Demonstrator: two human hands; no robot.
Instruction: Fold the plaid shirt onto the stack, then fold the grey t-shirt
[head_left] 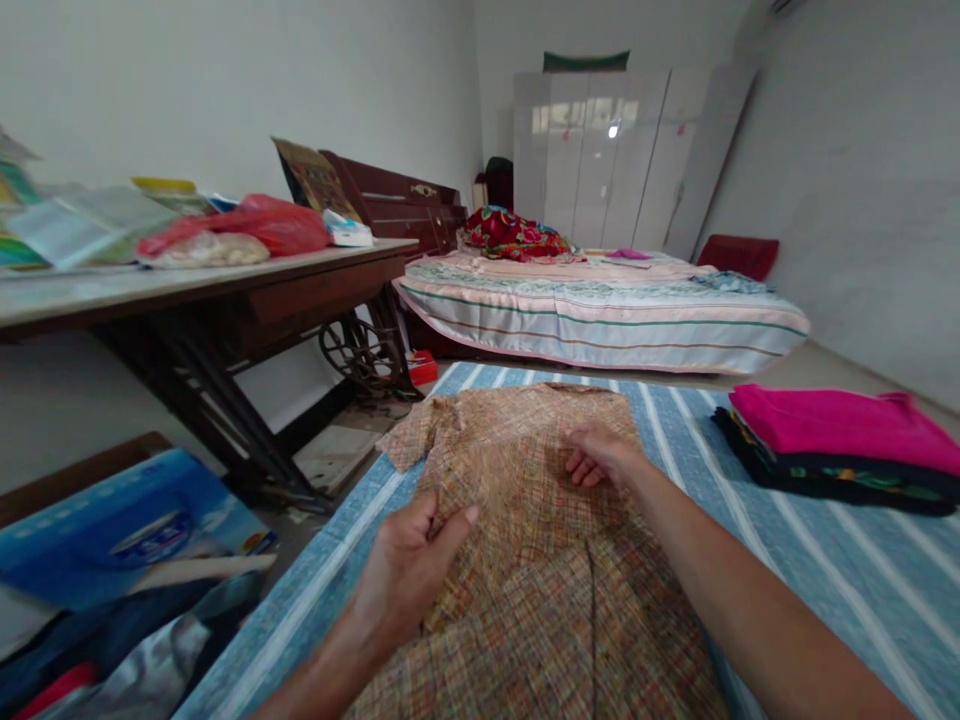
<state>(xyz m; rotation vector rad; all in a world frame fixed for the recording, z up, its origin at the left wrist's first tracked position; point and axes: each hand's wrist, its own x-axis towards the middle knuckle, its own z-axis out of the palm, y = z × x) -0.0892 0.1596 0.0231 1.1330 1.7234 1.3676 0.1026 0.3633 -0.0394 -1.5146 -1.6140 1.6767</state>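
A tan and brown checked short-sleeved garment [517,480] lies spread over a blue and white striped bed cover [330,560]. One of its sleeves [405,435] sticks out at the left, and a dark seam or fold line runs down its lower part. My left hand [412,560] is over the garment's left side, thumb apart from the fingers, holding nothing I can see. Farther up at the right side, my right hand [604,458] hovers over or rests on the cloth with loosely bent fingers and a gap at the thumb; whether it touches is unclear.
A folded stack of clothes [847,440], pink on top, sits at the right. Left stands a sewing-machine table [330,265] carrying bags, with a blue box [142,530] below. Another bed [600,315] and a white wardrobe [600,160] stand beyond.
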